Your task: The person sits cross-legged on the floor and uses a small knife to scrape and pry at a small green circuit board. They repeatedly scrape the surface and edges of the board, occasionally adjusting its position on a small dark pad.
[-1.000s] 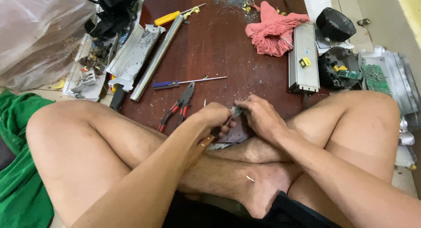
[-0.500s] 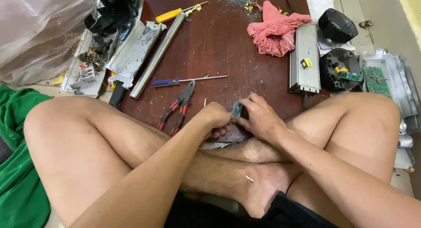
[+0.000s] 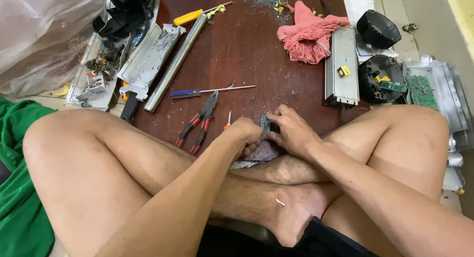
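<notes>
a small green circuit board piece [image 3: 265, 122] stands on its edge at the near end of the dark red-brown wooden board [image 3: 247, 64]. only its top part shows. under it lies a flat grey metal piece [image 3: 256, 155], mostly hidden, poking out near the crossed legs

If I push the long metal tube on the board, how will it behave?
The tube looks round and smooth, so it would probably roll sideways. It seems stiff, likely not bending. Its shiny surface may be slippery.
</notes>
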